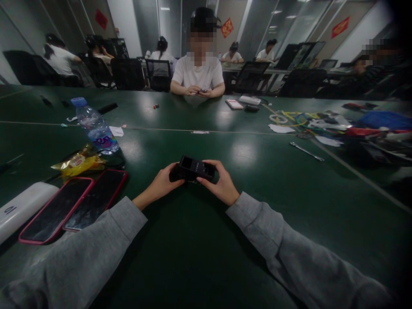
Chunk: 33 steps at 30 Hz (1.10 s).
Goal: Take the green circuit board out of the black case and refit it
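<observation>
A small black box-shaped device [195,168] is held between my two hands, low over the green table [193,240]. It has a square dark window or recess at its left end and a second recess toward the right; its exact kind I cannot make out. My left hand [164,182] grips its left end, thumb along the near edge. At the other end, my right hand [222,182] pinches it between thumb and fingers. Parts of the device are covered by my fingers, and its underside is hidden.
To the left are two red-edged phones [58,210], a white case [24,208], a yellow snack packet [79,163] and a water bottle [96,128]. On the right lie a wrench [306,151] and tangled cables [302,120]. A person [198,75] sits opposite, holding something small.
</observation>
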Each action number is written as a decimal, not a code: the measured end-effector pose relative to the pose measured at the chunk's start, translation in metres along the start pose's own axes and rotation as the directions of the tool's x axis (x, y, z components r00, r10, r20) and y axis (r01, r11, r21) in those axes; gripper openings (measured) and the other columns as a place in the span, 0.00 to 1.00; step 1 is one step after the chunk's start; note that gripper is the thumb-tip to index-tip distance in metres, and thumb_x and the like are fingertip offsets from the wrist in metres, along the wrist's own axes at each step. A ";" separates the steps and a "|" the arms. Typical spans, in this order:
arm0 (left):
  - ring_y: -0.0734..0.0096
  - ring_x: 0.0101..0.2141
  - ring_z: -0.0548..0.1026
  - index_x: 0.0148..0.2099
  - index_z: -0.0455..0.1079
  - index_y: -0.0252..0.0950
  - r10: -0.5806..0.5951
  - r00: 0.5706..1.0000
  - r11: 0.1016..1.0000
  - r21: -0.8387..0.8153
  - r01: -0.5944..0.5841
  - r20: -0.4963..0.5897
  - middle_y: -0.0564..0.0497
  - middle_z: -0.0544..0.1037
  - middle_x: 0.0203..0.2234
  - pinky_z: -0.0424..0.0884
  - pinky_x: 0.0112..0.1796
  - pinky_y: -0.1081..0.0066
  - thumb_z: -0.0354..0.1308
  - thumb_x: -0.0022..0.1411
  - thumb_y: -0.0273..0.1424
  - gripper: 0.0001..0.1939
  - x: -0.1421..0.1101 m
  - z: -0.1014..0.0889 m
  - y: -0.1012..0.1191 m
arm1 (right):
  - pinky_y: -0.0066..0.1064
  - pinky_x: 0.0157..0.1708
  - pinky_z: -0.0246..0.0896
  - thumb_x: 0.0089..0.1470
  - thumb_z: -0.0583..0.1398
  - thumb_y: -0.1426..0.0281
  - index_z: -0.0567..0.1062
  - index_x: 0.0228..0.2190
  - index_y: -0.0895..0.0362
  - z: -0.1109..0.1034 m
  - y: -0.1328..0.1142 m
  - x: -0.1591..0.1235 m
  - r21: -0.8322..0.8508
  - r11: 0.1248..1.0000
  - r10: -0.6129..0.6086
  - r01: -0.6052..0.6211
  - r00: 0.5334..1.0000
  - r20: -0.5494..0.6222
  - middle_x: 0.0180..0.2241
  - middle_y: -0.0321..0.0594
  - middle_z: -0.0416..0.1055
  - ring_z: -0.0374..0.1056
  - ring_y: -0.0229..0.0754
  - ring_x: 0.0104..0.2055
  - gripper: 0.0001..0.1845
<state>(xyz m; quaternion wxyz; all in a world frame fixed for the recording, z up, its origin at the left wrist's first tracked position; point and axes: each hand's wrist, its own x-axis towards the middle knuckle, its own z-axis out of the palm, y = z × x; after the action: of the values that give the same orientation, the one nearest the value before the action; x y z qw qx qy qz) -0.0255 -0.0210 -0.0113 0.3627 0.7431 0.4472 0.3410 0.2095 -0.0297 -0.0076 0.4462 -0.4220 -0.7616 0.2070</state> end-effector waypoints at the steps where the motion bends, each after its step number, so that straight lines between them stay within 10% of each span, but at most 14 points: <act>1: 0.56 0.53 0.71 0.60 0.60 0.36 0.000 1.000 1.000 -0.004 0.000 -0.009 0.41 0.72 0.53 0.65 0.55 0.51 0.63 0.56 0.34 0.30 0.000 0.000 -0.001 | 0.47 0.50 0.63 0.50 0.65 0.64 0.65 0.49 0.51 0.000 0.000 0.000 -0.007 1.000 -0.005 0.005 1.000 0.012 0.47 0.44 0.67 0.66 0.50 0.49 0.26; 6: 0.51 0.58 0.65 0.66 0.47 0.38 0.024 0.998 1.000 -0.010 -0.024 -0.058 0.37 0.64 0.59 0.61 0.56 0.47 0.67 0.52 0.37 0.45 0.000 0.001 -0.005 | 0.48 0.49 0.63 0.49 0.65 0.64 0.64 0.48 0.51 0.001 0.002 0.002 0.018 0.999 0.035 -0.036 0.997 0.072 0.46 0.44 0.67 0.66 0.51 0.48 0.26; 18: 0.53 0.55 0.69 0.63 0.54 0.40 0.018 1.000 0.999 0.029 -0.018 -0.013 0.40 0.69 0.56 0.64 0.54 0.48 0.63 0.55 0.33 0.36 0.000 0.001 0.000 | 0.45 0.47 0.65 0.46 0.67 0.66 0.65 0.46 0.52 -0.002 0.000 0.001 0.013 1.000 0.005 -0.005 1.000 0.016 0.43 0.43 0.68 0.67 0.49 0.45 0.25; 33: 0.49 0.56 0.65 0.66 0.50 0.43 0.030 0.999 0.992 0.124 -0.025 -0.042 0.40 0.63 0.58 0.62 0.54 0.47 0.67 0.50 0.43 0.45 -0.002 0.001 -0.008 | 0.46 0.50 0.64 0.48 0.66 0.66 0.62 0.46 0.52 0.001 0.009 0.003 0.077 0.994 0.061 -0.079 0.975 0.215 0.45 0.43 0.67 0.66 0.49 0.49 0.25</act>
<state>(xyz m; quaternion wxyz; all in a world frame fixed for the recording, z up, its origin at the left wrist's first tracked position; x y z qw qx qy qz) -0.0282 -0.0203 -0.0186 0.3015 0.7627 0.4649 0.3336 0.2121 -0.0223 -0.0129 0.3722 -0.4050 -0.7799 0.2986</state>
